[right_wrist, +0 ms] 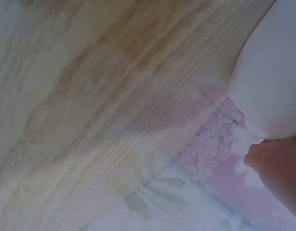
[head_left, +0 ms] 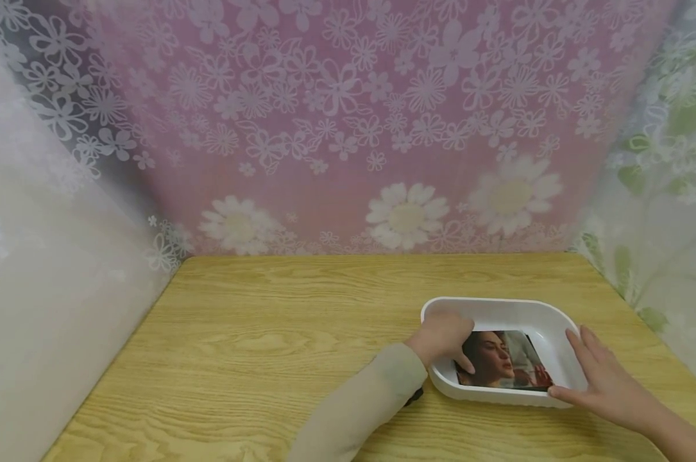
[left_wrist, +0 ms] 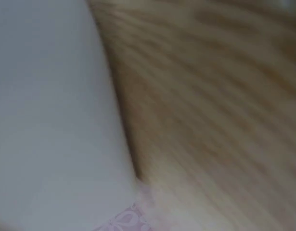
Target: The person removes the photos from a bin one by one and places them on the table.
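A white oval-ended plastic tub stands on the right part of the table. Inside it lies a flat photo print with a face on it, its lower edge near the tub's near wall. My left hand reaches over the tub's left end, thumb and fingers spread at the print's left edge; its other fingers are blurred. At the opposite end, my right hand rests on the rim, fingers stretched along the right side and thumb by the print's near right corner. The right wrist view shows fingers at the tub's rim.
The wood-grain table extends left and behind the tub. A pink flowered curtain hangs along its far edge, with pale sheets at both sides. Something dark shows beneath the left sleeve.
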`<state>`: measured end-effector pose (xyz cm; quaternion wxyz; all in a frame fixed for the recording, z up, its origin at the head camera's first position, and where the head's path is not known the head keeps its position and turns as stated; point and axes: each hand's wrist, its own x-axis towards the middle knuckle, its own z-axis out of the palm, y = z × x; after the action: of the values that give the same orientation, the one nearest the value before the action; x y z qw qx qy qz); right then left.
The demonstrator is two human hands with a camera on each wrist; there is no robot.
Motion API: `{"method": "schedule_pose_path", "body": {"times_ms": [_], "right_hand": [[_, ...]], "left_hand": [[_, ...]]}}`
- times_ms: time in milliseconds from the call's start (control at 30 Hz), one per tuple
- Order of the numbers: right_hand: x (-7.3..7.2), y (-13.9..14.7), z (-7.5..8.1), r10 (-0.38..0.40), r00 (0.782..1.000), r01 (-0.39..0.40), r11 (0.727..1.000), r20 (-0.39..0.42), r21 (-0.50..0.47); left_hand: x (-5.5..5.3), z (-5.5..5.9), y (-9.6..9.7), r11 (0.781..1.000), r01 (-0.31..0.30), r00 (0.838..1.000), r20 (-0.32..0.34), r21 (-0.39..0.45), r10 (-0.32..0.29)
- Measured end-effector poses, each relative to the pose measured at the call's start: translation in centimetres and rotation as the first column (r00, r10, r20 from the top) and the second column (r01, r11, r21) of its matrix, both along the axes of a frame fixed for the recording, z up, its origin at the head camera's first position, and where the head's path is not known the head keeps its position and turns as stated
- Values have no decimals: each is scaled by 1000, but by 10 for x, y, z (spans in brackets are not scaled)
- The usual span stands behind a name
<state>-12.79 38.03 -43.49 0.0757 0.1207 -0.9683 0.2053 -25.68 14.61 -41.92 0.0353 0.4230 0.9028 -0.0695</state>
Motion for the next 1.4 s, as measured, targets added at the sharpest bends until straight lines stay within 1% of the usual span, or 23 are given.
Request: {"method": "schedule_pose_path", "body": {"times_ms": [100,233,400,533,700,867,967,1033,1100,1133,1233,1300,1400], "right_hand": [[0,0,0,0,1000,0,1000,5,-2],[0,1,0,4,1000,-4,1000,-3,-7],[0,0,0,13,999,-13,1000,-41,-11],[5,-2,0,5,998,-6,1000,-64,-6],[11,-5,1,-5,998,4,1000,-60,-14],[17,-10,3,-18,999,17,1000,-38,-27],[18,-10,4,-19,999,18,999,-38,-30],[18,-11,5,-19,999,18,999,-31,-30],[18,-11,5,-21,999,20,999,-28,-27],[18,-11,6,-22,999,21,999,-26,-25],[18,-11,6,-26,999,26,1000,-32,-18],[18,-11,7,-28,999,27,1000,-38,-15],[18,-11,7,-28,998,27,1000,-52,-15]], "left_hand": [[2,-1,0,1000,-3,1000,8,-2,3],[3,0,0,1000,-8,1000,2,7,8],[-2,-2,1,998,-17,1000,-10,64,17],[0,3,-2,994,2,1000,-1,110,-2],[3,11,-7,980,41,998,38,194,-49],[3,20,-11,959,50,988,125,279,-88],[1,23,-14,942,43,978,178,334,-108],[0,25,-16,931,31,970,215,364,-117],[-2,27,-18,918,6,953,276,396,-125],[-2,27,-20,910,-11,942,310,414,-130],[-3,30,-25,881,-76,901,410,468,-140],[-4,32,-29,858,-117,876,459,501,-149],[-4,35,-35,820,-177,849,506,544,-152]]}}
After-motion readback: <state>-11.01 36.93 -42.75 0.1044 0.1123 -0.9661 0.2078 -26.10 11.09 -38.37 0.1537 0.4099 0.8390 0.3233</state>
